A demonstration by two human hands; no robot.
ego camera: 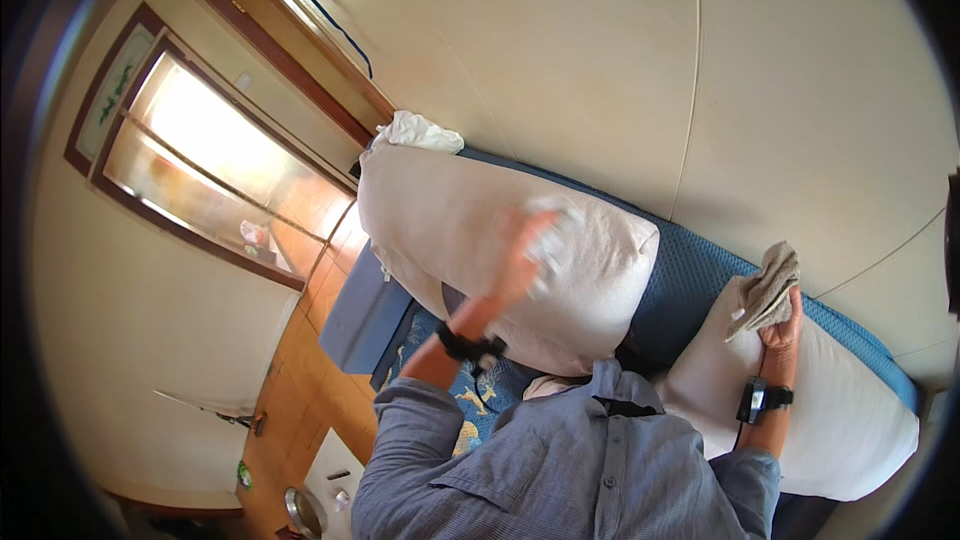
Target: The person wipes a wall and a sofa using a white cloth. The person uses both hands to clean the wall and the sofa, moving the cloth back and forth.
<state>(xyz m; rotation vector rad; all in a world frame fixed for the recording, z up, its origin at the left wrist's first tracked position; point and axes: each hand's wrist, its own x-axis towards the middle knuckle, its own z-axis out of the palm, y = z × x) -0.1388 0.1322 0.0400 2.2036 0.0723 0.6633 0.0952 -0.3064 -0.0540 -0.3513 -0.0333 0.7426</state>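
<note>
My left hand (529, 240) is blurred over a long cream-covered cushion (450, 202). Its fingers are around a white wad (553, 229), perhaps cloth or tissue, too blurred to name surely. In my right hand (784, 326) is a bunched grey-brown cloth (769, 285), held above a second cream-covered cushion (840, 420) near the wall. Both wrists wear black straps, and the right one carries a small device (752, 399). Blue quilted fabric (690, 270) shows between the two cushions.
A crumpled white cloth (420, 131) lies at the long cushion's far end. Beside it runs a blue sofa arm (360, 307). At lower left, a pale table (330, 457) holds a round metal dish (304, 510). A glazed door (217, 157) and the wall (562, 52) bound the space.
</note>
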